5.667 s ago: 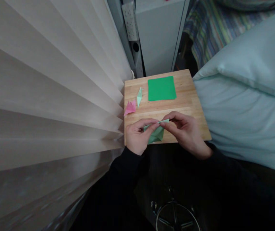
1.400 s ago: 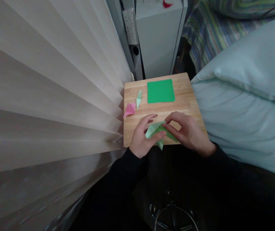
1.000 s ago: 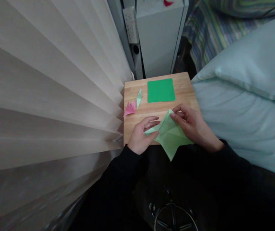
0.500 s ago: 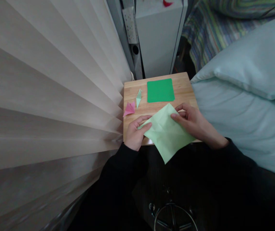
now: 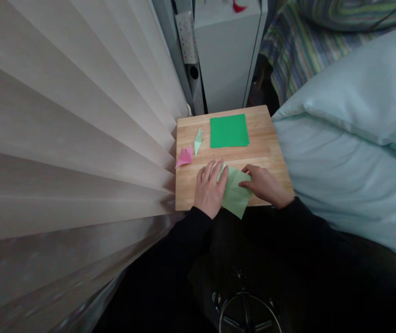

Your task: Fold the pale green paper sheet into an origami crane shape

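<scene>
A light green paper sheet (image 5: 234, 194) lies on the near edge of a small wooden table (image 5: 263, 138), one corner hanging over the edge. My left hand (image 5: 210, 189) rests flat on the sheet's left part, fingers stretched out. My right hand (image 5: 262, 185) presses on the sheet's right side with its fingertips. A dark green paper square (image 5: 228, 131) lies flat at the table's far side.
A pink folded paper piece (image 5: 184, 157) and a small pale green folded piece (image 5: 198, 140) sit at the table's left edge. Pleated cream curtain (image 5: 73, 138) hangs on the left, a pale blue pillow (image 5: 350, 129) on the right, a white cabinet (image 5: 227, 51) behind. A stool ring (image 5: 250, 314) shows below.
The folded green piece was opened out into a flat sheet between both hands. Now it lies folded over on the table, with both hands lowered and pressing on it.
</scene>
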Motion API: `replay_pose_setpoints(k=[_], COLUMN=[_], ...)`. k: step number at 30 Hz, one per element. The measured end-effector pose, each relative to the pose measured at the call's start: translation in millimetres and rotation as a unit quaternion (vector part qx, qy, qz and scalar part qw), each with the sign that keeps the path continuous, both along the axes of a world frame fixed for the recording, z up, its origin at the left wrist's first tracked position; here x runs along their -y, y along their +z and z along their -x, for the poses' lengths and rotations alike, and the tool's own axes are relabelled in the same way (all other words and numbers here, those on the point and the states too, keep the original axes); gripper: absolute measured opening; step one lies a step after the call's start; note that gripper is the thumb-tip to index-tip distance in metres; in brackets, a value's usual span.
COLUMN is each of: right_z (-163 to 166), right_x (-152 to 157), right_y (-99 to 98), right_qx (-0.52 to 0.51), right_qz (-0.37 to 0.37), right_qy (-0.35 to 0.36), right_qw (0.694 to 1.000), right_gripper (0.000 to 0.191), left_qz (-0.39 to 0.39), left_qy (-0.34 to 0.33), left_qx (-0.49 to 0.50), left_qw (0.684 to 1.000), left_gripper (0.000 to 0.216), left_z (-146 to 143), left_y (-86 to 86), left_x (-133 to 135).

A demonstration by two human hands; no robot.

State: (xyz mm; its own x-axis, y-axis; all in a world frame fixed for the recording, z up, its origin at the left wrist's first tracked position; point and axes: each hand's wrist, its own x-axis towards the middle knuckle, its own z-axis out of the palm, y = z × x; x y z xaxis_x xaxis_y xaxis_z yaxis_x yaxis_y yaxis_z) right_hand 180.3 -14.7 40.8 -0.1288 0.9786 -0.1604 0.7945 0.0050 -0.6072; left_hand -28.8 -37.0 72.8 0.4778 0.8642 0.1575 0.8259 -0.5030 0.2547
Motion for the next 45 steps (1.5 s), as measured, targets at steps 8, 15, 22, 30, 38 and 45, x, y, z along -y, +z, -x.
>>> replay_pose_setpoints(k=[8, 15, 22, 30, 38, 45], right_z=[17, 15, 19, 20, 20, 20], right_x=[3, 28, 45, 49, 50, 48], right_y=[-13.5, -20.2, -42.3, -50.6, -56.0, -56.8], right_qx=[0.080, -0.072, -0.008, 0.114, 0.138, 0.126], right_qz=[-0.028, -0.151, -0.182, -0.181, -0.200, -0.207], right_qy=[-0.093, -0.071, 0.076, 0.142, 0.158, 0.175], right_qw=[0.992, 0.983, 0.980, 0.967, 0.957, 0.954], right_gripper=[0.015, 0.026, 0.054, 0.056, 0.058, 0.059], left_qz=[0.094, 0.097, 0.084, 0.058, 0.057, 0.056], left_qy=[0.013, -0.022, -0.058, 0.011, 0.013, 0.005], left_qx=[-0.100, -0.072, -0.078, -0.085, -0.110, -0.113], left_qw=[0.990, 0.992, 0.992, 0.995, 0.992, 0.992], left_gripper=[0.055, 0.071, 0.084, 0.072, 0.072, 0.068], left_z=[-18, -8, 3, 0, 0, 1], left_y=[-45.3, -54.3, -53.6, -57.9, -62.6, -60.9], left_x=[10, -1, -20, -14, -15, -15])
